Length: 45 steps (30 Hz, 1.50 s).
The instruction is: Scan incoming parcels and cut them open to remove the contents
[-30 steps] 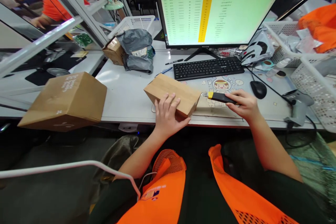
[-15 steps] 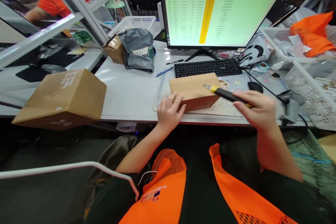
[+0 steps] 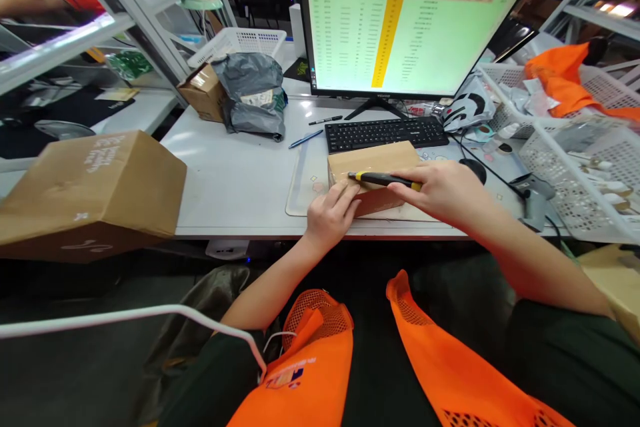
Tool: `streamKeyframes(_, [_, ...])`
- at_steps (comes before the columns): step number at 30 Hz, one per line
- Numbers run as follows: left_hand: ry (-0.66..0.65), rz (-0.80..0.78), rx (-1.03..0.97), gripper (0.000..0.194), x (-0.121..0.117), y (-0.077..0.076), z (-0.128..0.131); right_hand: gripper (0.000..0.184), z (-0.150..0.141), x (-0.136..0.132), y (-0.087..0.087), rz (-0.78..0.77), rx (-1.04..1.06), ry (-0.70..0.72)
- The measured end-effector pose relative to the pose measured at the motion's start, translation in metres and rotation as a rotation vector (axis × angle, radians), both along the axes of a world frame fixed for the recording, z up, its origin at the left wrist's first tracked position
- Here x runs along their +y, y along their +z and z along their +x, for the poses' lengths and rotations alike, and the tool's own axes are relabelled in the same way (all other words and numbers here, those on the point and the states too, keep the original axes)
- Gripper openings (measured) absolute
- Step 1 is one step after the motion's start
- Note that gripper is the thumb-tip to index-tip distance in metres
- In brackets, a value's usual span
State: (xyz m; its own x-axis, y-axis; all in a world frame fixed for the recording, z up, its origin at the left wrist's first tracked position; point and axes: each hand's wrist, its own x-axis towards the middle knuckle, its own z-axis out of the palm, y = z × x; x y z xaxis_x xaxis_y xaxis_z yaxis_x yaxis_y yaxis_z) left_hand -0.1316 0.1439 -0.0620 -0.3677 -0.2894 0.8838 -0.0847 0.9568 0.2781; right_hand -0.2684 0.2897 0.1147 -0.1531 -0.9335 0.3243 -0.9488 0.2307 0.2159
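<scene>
A small brown cardboard box [image 3: 377, 159] sits on the desk mat in front of the keyboard. My left hand [image 3: 331, 215] grips its near left corner, the fingers bent over the top edge. In my right hand [image 3: 443, 188] is a black and yellow utility knife [image 3: 383, 179], held closed in the fingers and pointing left. The knife's tip is at the left part of the box top, close to my left fingertips. Whether the blade has entered the cardboard, I cannot tell.
A larger cardboard box [image 3: 135, 180] stands at the desk's left edge. Behind lie a grey plastic mailer [image 3: 255, 93], a pen [image 3: 306, 139], a keyboard [image 3: 387, 132] and a monitor [image 3: 380, 27]. White baskets [image 3: 560, 173] and a scanner [image 3: 536, 203] are on the right.
My right hand has brought the knife left and down onto the box top. My left hand stays at the box's corner. The view has shifted slightly.
</scene>
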Motion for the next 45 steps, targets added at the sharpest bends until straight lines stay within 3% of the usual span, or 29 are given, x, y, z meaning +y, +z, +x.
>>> streamKeyframes(4, [0.003, -0.031, 0.000, 0.027, -0.001, 0.002, 0.002, 0.037, -0.012, 0.006, 0.025, 0.156, -0.019, -0.188])
streamKeyframes(6, [-0.001, -0.031, -0.018, 0.026, -0.002, 0.002, 0.005, 0.041, -0.038, 0.030, 0.038, 0.153, -0.031, -0.285])
streamKeyframes(9, [0.012, -0.030, -0.056, 0.025, -0.002, 0.006, 0.013, 0.045, -0.092, 0.088, 0.047, 0.099, 0.021, -0.517])
streamKeyframes(12, [-0.028, 0.009, -0.217, 0.029, -0.008, 0.028, 0.020, 0.055, -0.141, 0.140, 0.026, 0.048, -0.034, -0.846])
streamKeyframes(14, [-0.063, 0.062, -0.417, 0.036, -0.020, 0.055, 0.014, 0.057, -0.160, 0.154, -0.006, -0.074, -0.239, -0.927])
streamKeyframes(16, [-0.063, 0.088, -0.609, 0.040, -0.038, 0.086, -0.004, 0.053, -0.166, 0.148, -0.045, -0.222, -0.353, -0.935])
streamKeyframes(18, [-0.152, 0.053, -0.779, 0.057, -0.059, 0.115, -0.032, 0.057, -0.163, 0.127, -0.078, -0.310, -0.346, -0.822])
streamKeyframes(20, [-0.311, 0.044, -0.985, 0.077, -0.078, 0.137, -0.063, 0.067, -0.151, 0.097, -0.098, -0.408, -0.354, -0.620])
streamKeyframes(23, [-0.409, -0.007, -1.192, 0.088, -0.091, 0.157, -0.095, 0.080, -0.127, 0.049, -0.103, -0.478, -0.594, -0.325])
streamKeyframes(26, [-0.356, -0.093, -1.291, 0.088, -0.082, 0.166, -0.108, 0.084, -0.104, 0.012, -0.098, -0.418, -0.877, -0.190])
streamKeyframes(31, [-0.268, -0.183, -1.309, 0.072, -0.060, 0.173, -0.106, 0.073, -0.088, 0.002, -0.104, -0.543, -0.967, -0.106])
streamKeyframes(37, [-0.398, 0.115, -1.304, 0.067, -0.094, 0.179, -0.103, 0.046, -0.095, 0.015, -0.105, -0.577, -0.927, 0.069])
streamKeyframes(41, [-0.419, 0.238, -1.216, 0.065, -0.117, 0.167, -0.112, 0.035, -0.100, 0.007, -0.096, -0.550, -0.982, 0.173])
streamKeyframes(45, [-0.516, 0.407, -1.285, 0.065, -0.140, 0.143, -0.129, 0.030, -0.091, 0.017, -0.089, -0.569, -0.966, 0.256])
